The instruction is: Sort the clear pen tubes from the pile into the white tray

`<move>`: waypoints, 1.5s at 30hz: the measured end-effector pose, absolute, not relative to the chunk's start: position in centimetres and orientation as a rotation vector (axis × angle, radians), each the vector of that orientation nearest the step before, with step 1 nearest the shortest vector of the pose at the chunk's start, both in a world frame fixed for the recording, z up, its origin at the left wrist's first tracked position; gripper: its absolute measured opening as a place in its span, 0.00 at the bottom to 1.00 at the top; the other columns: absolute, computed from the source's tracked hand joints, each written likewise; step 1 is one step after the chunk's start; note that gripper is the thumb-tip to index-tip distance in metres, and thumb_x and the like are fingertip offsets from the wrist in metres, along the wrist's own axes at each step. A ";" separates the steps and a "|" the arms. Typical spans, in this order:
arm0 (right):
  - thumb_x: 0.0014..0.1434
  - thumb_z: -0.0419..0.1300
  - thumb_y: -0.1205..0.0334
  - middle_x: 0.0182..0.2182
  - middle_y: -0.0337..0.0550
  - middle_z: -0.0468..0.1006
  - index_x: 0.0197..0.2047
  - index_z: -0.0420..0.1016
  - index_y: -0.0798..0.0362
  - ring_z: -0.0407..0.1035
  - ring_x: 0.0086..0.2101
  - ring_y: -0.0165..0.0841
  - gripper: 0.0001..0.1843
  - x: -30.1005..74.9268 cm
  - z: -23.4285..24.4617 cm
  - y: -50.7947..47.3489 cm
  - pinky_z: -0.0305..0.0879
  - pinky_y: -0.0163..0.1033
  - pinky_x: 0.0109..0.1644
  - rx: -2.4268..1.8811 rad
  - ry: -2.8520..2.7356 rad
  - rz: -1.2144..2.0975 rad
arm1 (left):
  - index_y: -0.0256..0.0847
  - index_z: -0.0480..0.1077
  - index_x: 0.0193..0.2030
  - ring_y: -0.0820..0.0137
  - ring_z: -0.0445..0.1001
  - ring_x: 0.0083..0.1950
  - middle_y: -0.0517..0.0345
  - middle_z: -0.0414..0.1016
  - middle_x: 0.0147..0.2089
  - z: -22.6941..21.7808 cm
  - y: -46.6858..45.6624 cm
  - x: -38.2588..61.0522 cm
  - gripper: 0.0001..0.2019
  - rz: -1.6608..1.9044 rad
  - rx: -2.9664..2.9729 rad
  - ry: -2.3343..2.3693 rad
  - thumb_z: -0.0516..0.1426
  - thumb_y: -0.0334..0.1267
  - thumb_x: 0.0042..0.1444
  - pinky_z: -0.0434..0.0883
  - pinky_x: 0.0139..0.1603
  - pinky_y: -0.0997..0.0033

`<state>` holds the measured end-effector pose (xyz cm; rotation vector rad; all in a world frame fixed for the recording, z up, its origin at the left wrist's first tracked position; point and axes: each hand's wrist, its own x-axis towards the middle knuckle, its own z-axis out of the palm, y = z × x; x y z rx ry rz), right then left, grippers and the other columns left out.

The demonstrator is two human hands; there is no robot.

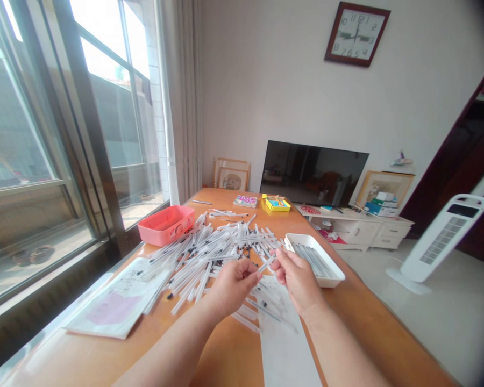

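Both of my hands meet over a wooden table (371,322), pinching one clear plastic pen (267,263) between them. My left hand (233,284) grips its lower end with curled fingers. My right hand (296,277) pinches the upper end. Behind the hands lies a big scattered pile of clear pens (210,250). A white rectangular tray (334,273) with several pens laid in it stands just right of my right hand. A sheet of white paper (284,344) with a few loose pens lies under the hands.
A pink plastic basket (166,224) stands at the table's left edge by the window. A paper booklet (119,301) lies at the near left. Small colourful boxes (276,202) sit at the far end. A TV (312,173), a low cabinet (367,228) and a white tower fan (441,239) stand beyond.
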<state>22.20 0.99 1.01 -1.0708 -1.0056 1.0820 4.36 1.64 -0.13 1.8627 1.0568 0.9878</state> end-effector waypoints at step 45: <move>0.53 0.67 0.45 0.20 0.35 0.69 0.30 0.74 0.54 0.56 0.20 0.24 0.20 23.1 1.0 1.6 0.51 0.30 0.20 -1.044 -0.864 0.826 | 0.44 0.76 0.39 0.60 0.73 0.31 0.53 0.78 0.32 3.4 2.2 -6.0 0.17 -0.094 2.128 1.927 0.60 0.31 0.38 0.64 0.32 0.66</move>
